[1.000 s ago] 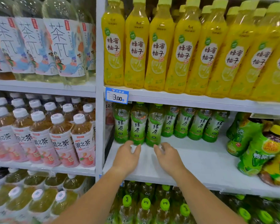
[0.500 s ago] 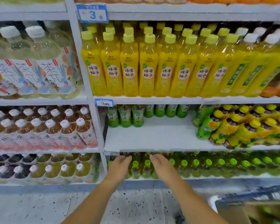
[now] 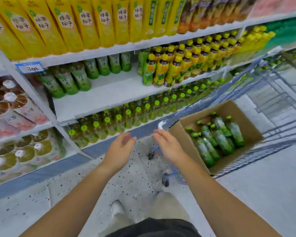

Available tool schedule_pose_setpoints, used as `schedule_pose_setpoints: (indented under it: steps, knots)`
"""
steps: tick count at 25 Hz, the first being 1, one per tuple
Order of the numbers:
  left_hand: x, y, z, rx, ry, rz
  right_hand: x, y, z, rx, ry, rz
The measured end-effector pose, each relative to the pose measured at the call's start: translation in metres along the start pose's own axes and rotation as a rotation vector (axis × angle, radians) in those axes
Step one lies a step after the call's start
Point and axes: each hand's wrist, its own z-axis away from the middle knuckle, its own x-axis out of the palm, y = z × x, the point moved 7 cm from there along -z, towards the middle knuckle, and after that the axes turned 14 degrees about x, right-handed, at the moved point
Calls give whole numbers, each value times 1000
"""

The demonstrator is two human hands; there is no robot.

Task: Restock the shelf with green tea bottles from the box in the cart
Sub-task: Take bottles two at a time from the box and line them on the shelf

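Reaching into the box for bottles is, as we judge it, the step in hand. Our left grip (image 3: 121, 147) and right grip (image 3: 167, 146) hover empty over the floor (image 3: 135, 177), fingers relaxed and loosely spread, palms turned toward each other. The green tea bottles (image 3: 219, 139) lie on their sides in the cardboard box (image 3: 244, 122), which sits in the blue wire cart (image 3: 272, 103) to our right. The right grip is just beside the box's near corner.

On the shelf (image 3: 109, 93) a short row of shelved green tea (image 3: 67, 81) stands at the back left, with bare white board in front of it.

To do this well, we should take one bottle in each grip, closing round the waist rather than the cap. We should lift the topmost ones first so the rest do not roll. Then we set them upright, labels out, in front of the standing row and apart from the yellow-capped bottles (image 3: 169, 69) on the shelf's right side.
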Motion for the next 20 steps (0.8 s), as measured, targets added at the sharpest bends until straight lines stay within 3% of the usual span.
schedule_pose_setpoints:
  steps: [7, 14, 20]
  knots:
    - [153, 40, -8, 6, -176, 37, -161, 94, 7, 58, 138, -49]
    - [343, 48, -53, -163, -231, 87, -323, 174, -43, 199, 47, 58]
    - [422, -4, -94, -255, -155, 67, -397, 215, -106, 268, -10, 297]
